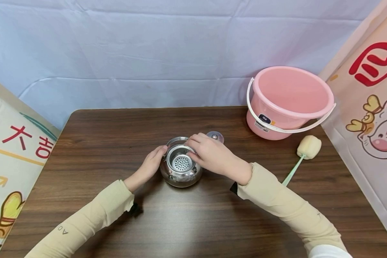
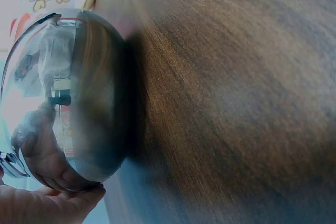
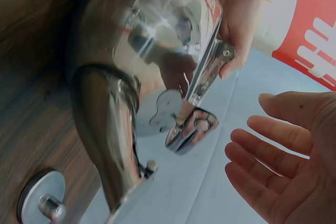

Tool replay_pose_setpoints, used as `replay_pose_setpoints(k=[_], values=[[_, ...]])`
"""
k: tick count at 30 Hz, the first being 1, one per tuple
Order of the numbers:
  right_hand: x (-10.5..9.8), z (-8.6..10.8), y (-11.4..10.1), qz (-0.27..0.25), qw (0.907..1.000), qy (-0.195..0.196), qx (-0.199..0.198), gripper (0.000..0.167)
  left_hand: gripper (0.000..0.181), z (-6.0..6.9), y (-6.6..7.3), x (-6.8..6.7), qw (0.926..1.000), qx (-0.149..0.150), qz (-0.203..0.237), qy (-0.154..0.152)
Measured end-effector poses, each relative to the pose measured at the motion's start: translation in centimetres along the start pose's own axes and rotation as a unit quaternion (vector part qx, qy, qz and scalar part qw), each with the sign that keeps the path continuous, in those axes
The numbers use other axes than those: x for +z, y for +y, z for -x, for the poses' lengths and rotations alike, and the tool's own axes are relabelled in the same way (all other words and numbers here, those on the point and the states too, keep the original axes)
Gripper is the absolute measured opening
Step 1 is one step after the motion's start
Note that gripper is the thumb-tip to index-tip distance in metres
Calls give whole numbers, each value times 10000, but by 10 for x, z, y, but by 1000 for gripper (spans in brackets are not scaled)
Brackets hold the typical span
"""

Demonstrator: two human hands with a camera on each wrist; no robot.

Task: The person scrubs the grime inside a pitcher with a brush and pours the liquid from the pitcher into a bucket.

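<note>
Left hand (image 1: 149,164) rests against the kettle (image 1: 180,180), fingers extended; right hand (image 1: 213,152) hovers, fingers apart, by the strainer (image 1: 182,164) inside, and the lid (image 1: 215,136) lies on the table (image 1: 116,143)!

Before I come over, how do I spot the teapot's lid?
On the brown table, find the shiny teapot. Just past the right hand lies the lid: a flat metal disc with a centre knob, unlike the rounded, bulging teapot.

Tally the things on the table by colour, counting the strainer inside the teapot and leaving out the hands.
Silver: 3 (round metal teapot, perforated metal strainer, round metal lid)
Pink: 1 (round plastic bucket)
Cream and green: 1 (long-handled sponge brush)
Total: 5
</note>
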State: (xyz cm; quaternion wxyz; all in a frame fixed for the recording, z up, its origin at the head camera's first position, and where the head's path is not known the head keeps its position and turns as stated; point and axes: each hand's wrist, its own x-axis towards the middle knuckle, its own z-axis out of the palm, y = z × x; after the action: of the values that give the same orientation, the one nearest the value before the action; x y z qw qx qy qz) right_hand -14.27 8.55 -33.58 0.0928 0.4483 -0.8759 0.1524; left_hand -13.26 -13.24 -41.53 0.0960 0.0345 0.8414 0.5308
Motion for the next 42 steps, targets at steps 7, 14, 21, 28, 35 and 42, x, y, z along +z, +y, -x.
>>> replay_pose_setpoints(k=[7, 14, 21, 28, 35, 42], values=[[5, 0, -7, -41, 9999, 45, -120, 20, 49, 0, 2, 0, 10000, 13, 1, -20], [11, 0, -13, -1, 9997, -67, -230, 18, 48, 0, 1, -1, 10000, 37, -15, -2], [17, 1, -19, -9, 9992, -366, -173, 21, 48, 0, 1, -1, 10000, -38, 18, -47], [24, 3, -23, 13, 9991, -398, -140, 20, 48, 0, 0, -1, 10000, -56, 32, -16], [31, 5, -26, 45, 9992, -315, -257, 15, 50, 0, 0, -1, 10000, -69, 49, -43], [36, 6, -26, 23, 9992, -294, -270, 12, 49, 0, 1, -1, 9999, -121, 23, -4]])
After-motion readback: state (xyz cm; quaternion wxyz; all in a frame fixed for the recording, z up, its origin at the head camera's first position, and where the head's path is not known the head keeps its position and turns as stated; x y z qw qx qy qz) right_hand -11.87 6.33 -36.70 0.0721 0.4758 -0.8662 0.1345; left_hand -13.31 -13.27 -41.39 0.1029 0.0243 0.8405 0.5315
